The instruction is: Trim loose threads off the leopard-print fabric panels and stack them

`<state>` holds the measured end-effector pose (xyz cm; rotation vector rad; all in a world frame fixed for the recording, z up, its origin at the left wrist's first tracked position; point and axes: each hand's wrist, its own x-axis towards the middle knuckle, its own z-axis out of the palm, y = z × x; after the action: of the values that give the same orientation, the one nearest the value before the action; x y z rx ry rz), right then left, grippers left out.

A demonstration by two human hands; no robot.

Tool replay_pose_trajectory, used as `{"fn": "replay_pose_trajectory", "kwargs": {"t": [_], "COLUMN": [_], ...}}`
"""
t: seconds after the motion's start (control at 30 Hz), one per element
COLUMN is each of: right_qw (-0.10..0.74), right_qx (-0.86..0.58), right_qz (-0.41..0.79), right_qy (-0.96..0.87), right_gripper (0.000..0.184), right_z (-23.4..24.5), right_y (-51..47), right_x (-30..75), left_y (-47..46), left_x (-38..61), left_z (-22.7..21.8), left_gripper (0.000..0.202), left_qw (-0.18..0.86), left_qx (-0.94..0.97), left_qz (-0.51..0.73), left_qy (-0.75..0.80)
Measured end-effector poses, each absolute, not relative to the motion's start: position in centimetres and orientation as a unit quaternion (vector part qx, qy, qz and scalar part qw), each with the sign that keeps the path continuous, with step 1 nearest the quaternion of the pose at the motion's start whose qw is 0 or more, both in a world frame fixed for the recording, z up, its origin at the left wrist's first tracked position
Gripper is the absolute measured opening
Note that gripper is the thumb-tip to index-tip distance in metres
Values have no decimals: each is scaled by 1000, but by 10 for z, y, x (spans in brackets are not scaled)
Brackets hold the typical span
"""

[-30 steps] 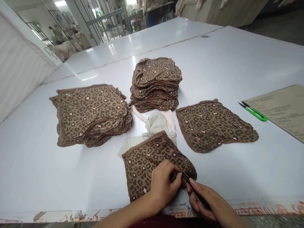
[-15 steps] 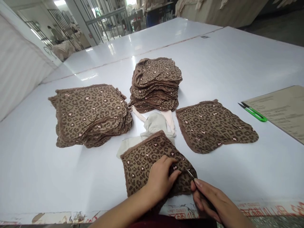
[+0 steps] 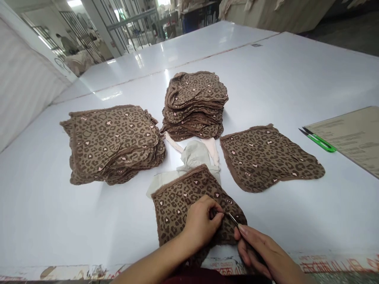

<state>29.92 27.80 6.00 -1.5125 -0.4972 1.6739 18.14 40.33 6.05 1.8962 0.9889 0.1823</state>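
Note:
A leopard-print fabric piece (image 3: 171, 209) with a fuzzy brown edge lies in front of me. On it rests my left hand (image 3: 203, 221), thumb and forefinger pinched together at the cloth; whether a thread is also between them is too small to tell. My right hand (image 3: 257, 248) is closed around slim, dark-handled tweezers (image 3: 233, 219), whose metal tip meets the fabric just right of the left fingertips. Pale grey cloth (image 3: 195, 154) sticks out from behind the piece. To the right, a similar leopard-print piece (image 3: 266, 157) lies flat.
Two stacks of leopard-print pieces stand on the white table (image 3: 281, 90): a left stack (image 3: 115, 142) and a back stack (image 3: 195, 106). At the right, green thread snips (image 3: 321, 142) lie beside a printed brown sheet (image 3: 352, 134). A person (image 3: 66, 43) is in the far background.
My left thumb and forefinger have closed into a pinch. The tweezers' tip has shifted slightly left, towards those fingertips. The stacks have stayed put.

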Motion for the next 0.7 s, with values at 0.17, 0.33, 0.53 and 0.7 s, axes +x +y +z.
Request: {"fn": "replay_pose_trajectory", "kwargs": {"t": [0.17,0.33,0.53,0.7], "right_qw": [385,405,442,445], "right_qx": [-615,-588,-576,-579], "right_qz": [659,682,680,677], "right_qy": [-196,-161,-101,-93], "right_gripper": [55,54,46,45], "right_z": [64,53,49,51], "right_y": [278,276,277,279], "right_x": [296,293,286,285], "left_y": [399,392,384,381], "left_x": [181,179,175,170], "left_z": [57,54,50,44], "left_gripper": [6,7,7,8], "left_qw": [498,494,471,414], "left_qx": [748,757,781,834], "left_qz": [113,145,174,190], "left_qy": [423,403,372,312]}}
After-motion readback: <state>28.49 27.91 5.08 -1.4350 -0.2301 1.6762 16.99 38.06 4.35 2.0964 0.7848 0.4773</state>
